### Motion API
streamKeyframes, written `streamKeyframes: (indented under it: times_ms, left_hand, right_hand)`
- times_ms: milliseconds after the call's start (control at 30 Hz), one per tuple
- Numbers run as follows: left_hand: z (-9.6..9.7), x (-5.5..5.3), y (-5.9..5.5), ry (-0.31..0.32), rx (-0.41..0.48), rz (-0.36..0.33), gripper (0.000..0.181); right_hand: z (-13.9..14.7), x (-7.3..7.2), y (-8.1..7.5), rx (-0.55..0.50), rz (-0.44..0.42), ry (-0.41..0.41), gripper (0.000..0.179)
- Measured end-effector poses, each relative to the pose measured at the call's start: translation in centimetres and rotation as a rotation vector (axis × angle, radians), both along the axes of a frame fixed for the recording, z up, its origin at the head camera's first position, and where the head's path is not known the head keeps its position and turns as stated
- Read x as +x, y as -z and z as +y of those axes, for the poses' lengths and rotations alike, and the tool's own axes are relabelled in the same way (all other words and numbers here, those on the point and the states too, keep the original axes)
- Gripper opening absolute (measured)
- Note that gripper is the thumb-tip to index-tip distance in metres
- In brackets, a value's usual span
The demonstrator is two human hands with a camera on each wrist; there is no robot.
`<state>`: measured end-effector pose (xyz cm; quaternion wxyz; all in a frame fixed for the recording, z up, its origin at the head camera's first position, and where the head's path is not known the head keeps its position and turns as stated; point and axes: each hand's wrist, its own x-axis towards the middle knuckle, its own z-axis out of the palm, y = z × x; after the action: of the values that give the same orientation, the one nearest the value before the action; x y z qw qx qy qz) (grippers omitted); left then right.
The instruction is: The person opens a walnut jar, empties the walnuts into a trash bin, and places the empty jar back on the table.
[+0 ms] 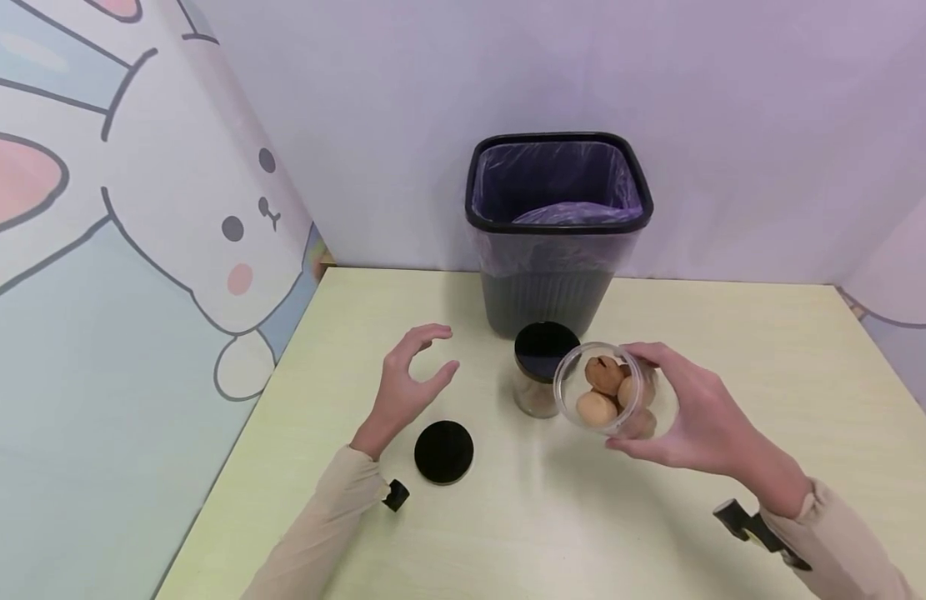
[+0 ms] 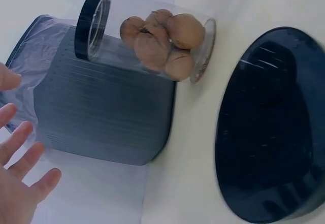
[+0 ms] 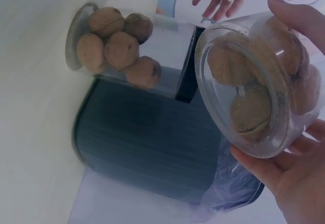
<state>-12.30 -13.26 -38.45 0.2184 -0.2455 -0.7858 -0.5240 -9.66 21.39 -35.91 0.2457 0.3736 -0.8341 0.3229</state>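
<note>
1. Right now, the right hand [image 1: 698, 417] grips an open jar [image 1: 640, 396], its thumb curled against one side and its fingers round the other.
2. That jar is in the air, tilted, in front of the bin [image 1: 538, 287] and towards its right; its mouth faces the head camera.
3. Inside it sit several walnuts [image 1: 598, 408], bunched against one another; some overlap, so I cannot tell the exact count.
4. A closed jar [image 1: 536, 398] stands upright on the table [image 1: 508, 533], just in front of the bin, with a black lid [image 1: 547, 350] on top.
5. Walnuts fill its lower part; both wrist views show five of them through the clear wall, with clear space above them.
6. The bin itself is dark grey with a black rim, and a thin plastic liner [image 1: 583, 215] covers its inside and folds over its edge.
7. A loose lid [image 1: 443, 452], also black, lies flat well in front of the bin, towards its left.
8. The left hand [image 1: 402, 383] hovers to the bin's front left, fingers spread and slightly bent, thumb well apart from them.
</note>
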Motion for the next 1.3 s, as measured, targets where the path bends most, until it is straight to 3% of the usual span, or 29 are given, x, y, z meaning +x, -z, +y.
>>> streamKeyframes:
  times_ms: [233, 900, 1300]
  left_hand:
    - [0.0, -0.9, -1.3, 0.002, 0.015, 0.059, 0.035]
    - [0.3, -4.0, -5.3, -0.015, 0.014, 0.343, 0.032]
    - [0.8, -4.9, -6.8, -0.024, 0.019, 0.383, 0.03]
  right_hand:
    - [0.4, -0.6, -0.7, -0.005, 0.021, -0.011, 0.102]
    - [2.3, -2.7, -2.8, 0.009, 0.046, 0.01, 0.099]
    - [3.0, -3.5, -4.1, 0.042, 0.043, 0.059, 0.103]
